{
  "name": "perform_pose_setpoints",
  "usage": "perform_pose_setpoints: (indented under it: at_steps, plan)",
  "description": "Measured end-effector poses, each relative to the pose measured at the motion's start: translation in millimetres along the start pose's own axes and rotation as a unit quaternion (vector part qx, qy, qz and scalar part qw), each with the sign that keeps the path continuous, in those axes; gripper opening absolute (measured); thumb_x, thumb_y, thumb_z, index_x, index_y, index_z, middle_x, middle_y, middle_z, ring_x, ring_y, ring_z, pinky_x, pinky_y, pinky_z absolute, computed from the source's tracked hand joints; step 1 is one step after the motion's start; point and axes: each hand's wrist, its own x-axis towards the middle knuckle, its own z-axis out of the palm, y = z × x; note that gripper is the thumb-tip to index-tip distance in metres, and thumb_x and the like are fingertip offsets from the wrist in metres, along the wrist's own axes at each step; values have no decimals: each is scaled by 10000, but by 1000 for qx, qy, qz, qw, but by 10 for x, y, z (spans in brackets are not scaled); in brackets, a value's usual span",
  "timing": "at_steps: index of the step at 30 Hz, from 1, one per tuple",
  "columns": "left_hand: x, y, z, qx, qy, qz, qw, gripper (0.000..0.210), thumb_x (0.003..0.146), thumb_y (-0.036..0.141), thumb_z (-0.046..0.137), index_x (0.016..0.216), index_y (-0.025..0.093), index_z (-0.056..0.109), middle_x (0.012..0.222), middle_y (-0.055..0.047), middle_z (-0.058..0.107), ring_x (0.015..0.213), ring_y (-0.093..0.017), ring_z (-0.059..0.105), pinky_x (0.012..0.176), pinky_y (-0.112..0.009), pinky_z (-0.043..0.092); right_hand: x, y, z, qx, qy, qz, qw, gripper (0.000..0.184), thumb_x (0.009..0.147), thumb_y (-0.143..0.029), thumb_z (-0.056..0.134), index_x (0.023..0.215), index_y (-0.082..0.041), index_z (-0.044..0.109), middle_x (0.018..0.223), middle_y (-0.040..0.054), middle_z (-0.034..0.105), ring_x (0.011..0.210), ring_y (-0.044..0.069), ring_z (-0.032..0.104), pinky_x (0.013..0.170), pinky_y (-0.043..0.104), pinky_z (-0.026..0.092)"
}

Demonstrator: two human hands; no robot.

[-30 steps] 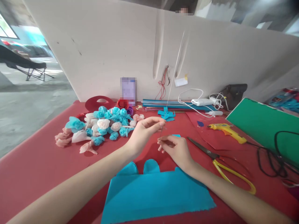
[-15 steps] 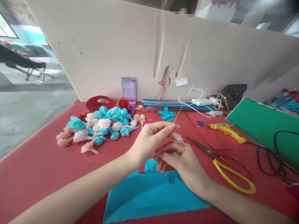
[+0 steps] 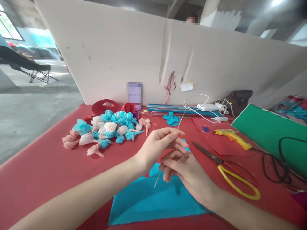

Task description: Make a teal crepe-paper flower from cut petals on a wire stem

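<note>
Between the fingers of both hands runs a thin, straight wire (image 3: 181,120), slanting from upper right to lower left. My left hand (image 3: 158,144) pinches its upper part between thumb and fingers. Lower down, my right hand (image 3: 183,166) is closed on the same wire, whose pale lower end sticks out below the fingers. Under the hands lies a blue crepe paper sheet (image 3: 153,201). A smaller blue paper piece (image 3: 154,169) shows behind it, partly hidden by the hands.
Paper roses (image 3: 112,127) in blue, white and pink are heaped at the left. Scissors (image 3: 216,159) with yellow and red handles lie right of my hands. Beyond are a yellow glue gun (image 3: 232,138), a green board (image 3: 271,134), a white cable and blue scraps (image 3: 171,118).
The view has shifted slightly. Both hands keep hold of the wire; its upper end is lower in view, and its lower end shows more clearly over the blue sheet.
</note>
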Motion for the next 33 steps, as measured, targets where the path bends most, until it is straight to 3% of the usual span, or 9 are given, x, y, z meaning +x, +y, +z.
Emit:
perform_pose_setpoints:
  at_steps: [5, 9, 11, 15, 17, 19, 24, 28, 33]
  plan:
    - [-4, -4, -7, -21, -12, 28, 999, 133, 857, 224, 482, 779, 153, 563, 664, -16, 651, 610, -116, 629, 563, -223, 501, 22, -39, -9, -105, 5, -18, 994, 245, 738, -388, 566, 738, -143, 569, 610, 21, 607, 507, 118, 598, 474, 211, 499]
    - [3, -25, -19, -13, -34, 75, 997, 155, 869, 225, 460, 783, 155, 569, 649, 3, 623, 576, -85, 596, 584, -199, 467, 25, -117, -286, -265, 21, -31, 964, 263, 762, -407, 523, 805, -154, 581, 564, 19, 592, 468, 124, 564, 430, 212, 459]
    - [6, -31, -20, 2, -33, 87, 996, 156, 865, 231, 467, 783, 155, 577, 624, 17, 593, 497, -54, 530, 527, -176, 411, -37, -124, -577, -360, 70, -48, 929, 259, 767, -399, 511, 880, -173, 568, 646, 23, 592, 500, 129, 561, 473, 232, 464]
    - [-10, -22, 6, 14, -28, 80, 996, 158, 852, 258, 483, 776, 161, 581, 571, 40, 508, 406, -25, 293, 407, -169, 227, -308, -18, -1266, -549, 209, -59, 807, 326, 743, -361, 470, 998, -175, 549, 875, 114, 586, 760, 252, 583, 632, 365, 474]
    - [-27, -13, 27, 21, -26, 72, 997, 163, 855, 265, 476, 772, 167, 577, 559, 44, 476, 419, -34, 251, 398, -174, 182, -464, 75, -1527, -605, 227, -37, 762, 369, 698, -360, 458, 979, -147, 568, 938, 172, 575, 850, 335, 577, 629, 432, 476]
    - [-42, -6, 44, 39, -19, 62, 997, 173, 862, 267, 463, 769, 172, 574, 549, 46, 457, 427, -40, 253, 391, -175, 169, -591, 163, -1689, -640, 215, -25, 737, 383, 699, -363, 433, 979, -148, 580, 1008, 180, 563, 933, 341, 562, 715, 459, 477]
    - [-44, -12, 43, 64, -4, 48, 997, 171, 871, 288, 449, 787, 192, 562, 542, 59, 424, 421, -41, 212, 374, -172, 152, -738, 253, -1877, -683, 199, -11, 703, 487, 743, -274, 318, 1129, -73, 537, 1075, 196, 531, 1026, 321, 528, 872, 477, 421]
    - [-26, -31, 30, 72, 1, 44, 996, 164, 869, 300, 449, 791, 192, 545, 516, 71, 367, 417, -45, 185, 372, -173, 141, -743, 271, -2018, -693, 206, 7, 691, 539, 596, -194, 379, 1068, -43, 591, 965, 208, 602, 927, 355, 582, 773, 492, 473]
    - [-30, -27, 49, 81, 19, 32, 996, 167, 857, 326, 458, 794, 194, 537, 503, 79, 321, 397, -43, 152, 365, -179, 107, -719, 168, -1991, -679, 229, -27, 697, 577, 541, -159, 421, 1090, -182, 595, 1003, 107, 643, 825, 278, 642, 633, 364, 538]
